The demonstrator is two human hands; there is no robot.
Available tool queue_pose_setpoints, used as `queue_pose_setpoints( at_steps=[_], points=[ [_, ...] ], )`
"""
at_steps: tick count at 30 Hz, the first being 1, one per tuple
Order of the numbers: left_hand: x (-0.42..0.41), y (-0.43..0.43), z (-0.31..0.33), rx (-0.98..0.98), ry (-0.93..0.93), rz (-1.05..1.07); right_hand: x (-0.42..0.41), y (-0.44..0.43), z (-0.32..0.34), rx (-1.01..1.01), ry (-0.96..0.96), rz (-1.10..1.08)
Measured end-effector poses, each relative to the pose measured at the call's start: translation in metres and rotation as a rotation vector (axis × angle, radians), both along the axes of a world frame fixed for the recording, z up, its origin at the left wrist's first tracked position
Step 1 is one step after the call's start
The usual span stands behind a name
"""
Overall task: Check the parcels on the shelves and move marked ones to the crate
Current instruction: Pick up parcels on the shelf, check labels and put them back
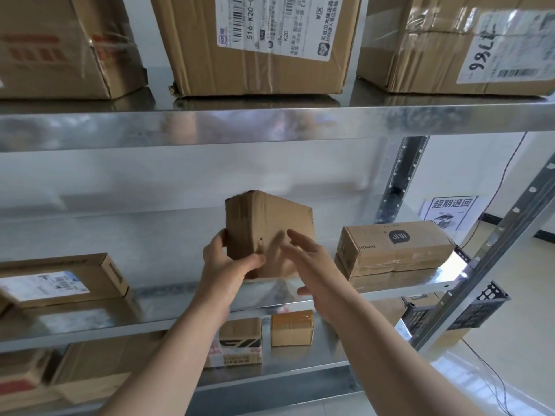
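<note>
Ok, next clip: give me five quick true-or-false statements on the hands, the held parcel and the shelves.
1. The left hand grips the small brown parcel at its lower left corner. True.
2. The right hand is clamped around the parcel. False: its fingers are spread open in front of the parcel, and the frame does not show a grip.
3. The held parcel lies flat on the middle shelf. False: it is tipped up on edge.
4. A long carton sits on the same shelf, to the right of the held parcel. True.
5. The top shelf holds no boxes. False: three large cartons, such as the labelled middle one, stand on it.
</note>
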State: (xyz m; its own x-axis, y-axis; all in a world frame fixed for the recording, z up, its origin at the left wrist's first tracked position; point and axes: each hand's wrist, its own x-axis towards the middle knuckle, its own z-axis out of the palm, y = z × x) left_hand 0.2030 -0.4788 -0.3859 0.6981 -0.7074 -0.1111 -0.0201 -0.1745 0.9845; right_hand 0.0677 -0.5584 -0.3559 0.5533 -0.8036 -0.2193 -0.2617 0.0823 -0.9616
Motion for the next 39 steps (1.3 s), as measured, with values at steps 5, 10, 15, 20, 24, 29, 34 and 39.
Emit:
queue_pose_setpoints(
  at_steps=[5,10,15,20,24,29,34,39],
  points=[
    [-0.01,-0.003,-0.001,-0.06,-0.126,-0.015,0.007,0.011,0.004,0.191,-0.068,0.029],
    [-0.022,0.005,-0.001,-0.116,-0.06,-0.108,0.006,0.013,0.002,0.204,-0.138,-0.002],
    [-0.022,0.007,-0.001,-0.189,0.004,-0.129,0.002,0.012,-0.004,0.132,-0.216,-0.05],
    [-0.027,0.01,0.001,-0.199,0.001,-0.152,0.011,0.011,-0.019,-0.072,-0.126,-0.158],
    [-0.029,0.01,0.0,-0.189,-0.007,-0.155,0.009,0.01,-0.021,-0.146,-0.1,-0.212],
    [-0.03,0.009,-0.001,-0.169,-0.006,-0.152,0.006,0.003,-0.028,-0.13,-0.118,-0.256],
    [-0.021,0.004,0.001,-0.213,0.023,-0.069,-0.004,-0.007,-0.027,-0.045,-0.153,-0.246],
    [-0.011,0.002,0.007,-0.209,0.016,0.06,-0.011,-0.011,-0.024,0.051,-0.179,-0.188]
  ],
)
